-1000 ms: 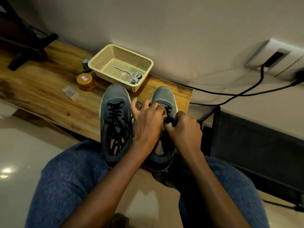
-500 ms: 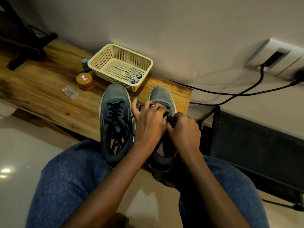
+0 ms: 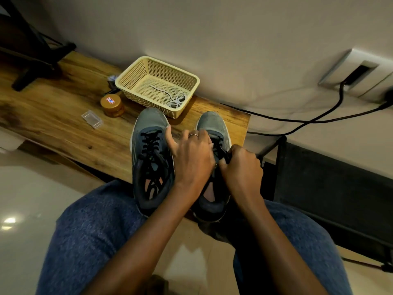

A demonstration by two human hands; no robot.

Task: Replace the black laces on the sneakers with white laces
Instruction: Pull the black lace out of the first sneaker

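Black laces on both sneakers, hands on the right one

Wooden counter (image 3: 63,124) carries two grey-blue sneakers, toes toward 12 o'clock. Left sneaker (image 3: 151,158) untouched, black laces (image 3: 151,145) fully threaded. Right sneaker (image 3: 212,128) mostly covered by both hands. Left hand (image 3: 191,158) lies over its lace area, ring on one finger, thumb sticking out toward 11 o'clock, fingers bent down onto the shoe; what they hold is hidden, cannot tell. Right hand (image 3: 242,169) at 3 o'clock of the left hand, touching it, fingers curled, pinching a bit of black lace (image 3: 223,155) at the shoe's upper.

Cream plastic basket (image 3: 127,81) sits at 12 o'clock of the sneakers, near the wall, white laces (image 3: 176,102) bundled in its near right corner. Amber jar (image 3: 112,105) at 9 o'clock of the basket, just beside it. Small clear plastic case (image 3: 92,119) at 8 o'clock of the jar. Black cables (image 3: 297,122) run along the wall at 3 o'clock. Knees in blue jeans (image 3: 95,231) at 6 o'clock.
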